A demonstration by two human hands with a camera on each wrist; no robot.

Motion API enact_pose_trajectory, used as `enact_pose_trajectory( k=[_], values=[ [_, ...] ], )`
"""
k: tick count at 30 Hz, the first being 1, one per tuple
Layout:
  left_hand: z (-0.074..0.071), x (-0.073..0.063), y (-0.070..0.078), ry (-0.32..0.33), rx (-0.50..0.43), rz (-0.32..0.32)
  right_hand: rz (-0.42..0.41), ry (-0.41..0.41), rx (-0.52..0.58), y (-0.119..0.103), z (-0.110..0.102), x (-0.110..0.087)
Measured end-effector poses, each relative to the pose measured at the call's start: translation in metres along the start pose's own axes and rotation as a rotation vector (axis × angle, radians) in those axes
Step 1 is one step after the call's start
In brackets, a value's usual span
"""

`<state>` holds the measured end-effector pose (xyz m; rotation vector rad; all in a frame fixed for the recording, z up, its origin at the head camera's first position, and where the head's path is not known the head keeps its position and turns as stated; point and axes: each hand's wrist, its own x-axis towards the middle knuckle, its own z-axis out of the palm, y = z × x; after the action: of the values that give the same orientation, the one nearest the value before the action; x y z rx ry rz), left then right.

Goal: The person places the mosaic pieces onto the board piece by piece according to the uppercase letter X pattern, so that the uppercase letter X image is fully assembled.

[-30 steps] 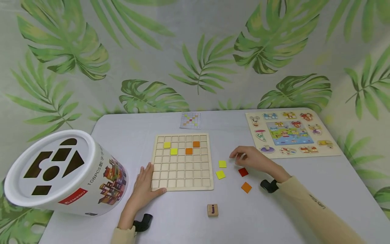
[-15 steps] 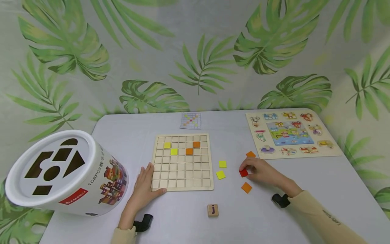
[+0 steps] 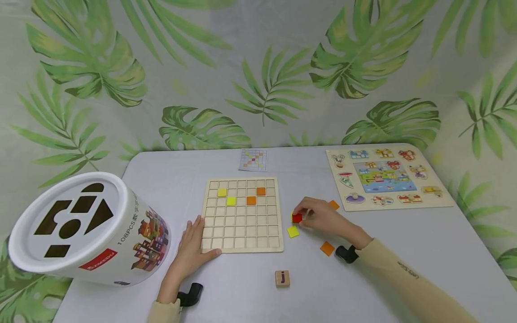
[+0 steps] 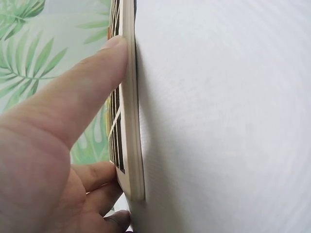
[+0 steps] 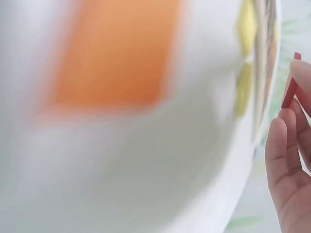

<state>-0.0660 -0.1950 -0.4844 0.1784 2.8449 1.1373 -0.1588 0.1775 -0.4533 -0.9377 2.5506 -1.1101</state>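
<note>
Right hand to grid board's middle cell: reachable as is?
Likely yes: the right hand pinches the red tile beside the grid board, only flat yellow tiles lie between, the middle cell is bare, and the left hand is at the left edge.

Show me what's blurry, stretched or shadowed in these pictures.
Right wrist view: the nearest orange tile is badly out of focus, the red tile in the right hand looks sharper, and a broad soft shadow lies on the table; left wrist view: a soft shadow runs beside the grid board; head view: fairly even light, the white tub looking stretched.
</note>
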Motion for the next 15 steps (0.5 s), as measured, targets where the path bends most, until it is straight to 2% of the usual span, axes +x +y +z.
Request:
enact_pose_trajectory(
  k=[9, 15],
  values=[
    [0.002, 0.001, -0.002, 0.002, 0.004, 0.002, -0.059, -0.049, -0.006, -0.035, 0.029, 0.068],
    [0.001, 0.001, -0.003, 0.006, 0.005, 0.006, -0.109, -0.081, -0.04, -0.05, 0.05, 0.103]
  ],
)
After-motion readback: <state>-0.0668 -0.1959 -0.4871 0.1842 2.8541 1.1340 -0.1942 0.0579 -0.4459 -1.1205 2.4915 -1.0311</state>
